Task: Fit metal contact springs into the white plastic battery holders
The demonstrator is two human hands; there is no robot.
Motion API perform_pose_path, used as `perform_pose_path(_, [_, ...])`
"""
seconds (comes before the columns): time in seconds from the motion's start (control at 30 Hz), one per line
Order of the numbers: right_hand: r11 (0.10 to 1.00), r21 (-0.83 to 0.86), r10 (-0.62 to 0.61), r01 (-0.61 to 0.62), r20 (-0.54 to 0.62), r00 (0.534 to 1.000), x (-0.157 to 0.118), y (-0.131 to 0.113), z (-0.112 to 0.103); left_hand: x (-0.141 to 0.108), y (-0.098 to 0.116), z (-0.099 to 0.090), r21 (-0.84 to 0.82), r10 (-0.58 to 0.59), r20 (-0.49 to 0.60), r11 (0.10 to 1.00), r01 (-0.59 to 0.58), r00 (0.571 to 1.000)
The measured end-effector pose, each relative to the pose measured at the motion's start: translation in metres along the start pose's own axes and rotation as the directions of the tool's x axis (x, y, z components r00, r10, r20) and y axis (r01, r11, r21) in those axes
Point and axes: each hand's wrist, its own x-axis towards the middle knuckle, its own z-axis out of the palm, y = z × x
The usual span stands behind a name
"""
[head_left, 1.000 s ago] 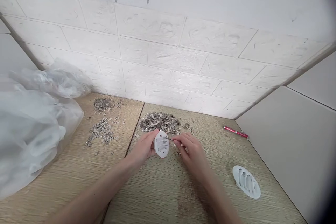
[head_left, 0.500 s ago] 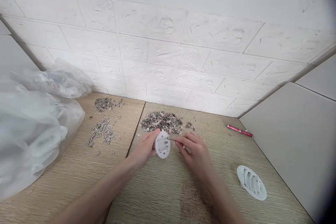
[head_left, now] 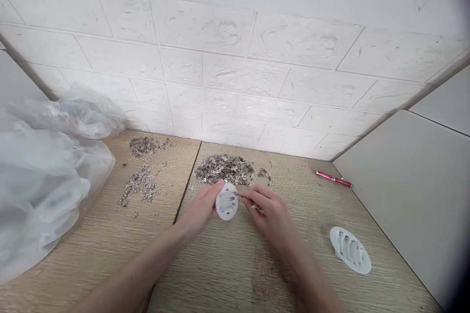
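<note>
My left hand (head_left: 203,205) grips a white oval plastic piece (head_left: 226,205) by its left edge, its slotted face with small metal contacts turned toward me. At the right edge of that piece, my right hand (head_left: 267,208) pinches a small metal part (head_left: 237,194) between thumb and fingertips, its tip at an upper slot. Another small pale metal part shows by the curled fingers of my right hand. Just behind both hands lies a heap of small metal parts (head_left: 224,168).
A second white oval piece (head_left: 350,250) lies at the right. Farther back is a red pen (head_left: 333,179) near the side panel. Loose metal clips (head_left: 141,185) and a darker pile (head_left: 142,146) lie left, beside clear plastic bags (head_left: 47,190). A white brick wall stands behind.
The view has shifted slightly. The white piece in my left hand has turned a little more face-on, and the fingers of my right hand have shifted, with a pale part now showing at them.
</note>
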Motion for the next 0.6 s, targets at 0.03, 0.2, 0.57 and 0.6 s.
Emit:
perform_pose_path(0.03, [1.0, 0.005, 0.012, -0.012, -0.005, 1.0, 0.0, -0.0005, -0.0008, -0.0003, 0.0012, 0.0007, -0.049, -0.017, 0.033, 0.999, 0.018, 0.999])
perform_pose_path(0.2, [0.999, 0.013, 0.047, -0.047, 0.015, 0.999, -0.0002, -0.0026, -0.0035, -0.0018, 0.0049, 0.0033, -0.14, -0.055, 0.079, 0.988, 0.066, 0.995])
perform_pose_path(0.57, [0.989, 0.029, 0.144, -0.144, 0.03, 0.989, 0.0017, -0.0055, -0.0078, -0.006, 0.0108, 0.0035, -0.201, -0.055, 0.171, 0.976, 0.089, 0.984])
perform_pose_path(0.6, [0.987, 0.039, 0.156, -0.157, 0.03, 0.987, 0.0017, -0.0056, -0.0082, -0.0062, 0.011, 0.0039, -0.181, -0.058, 0.153, 0.98, 0.085, 0.987])
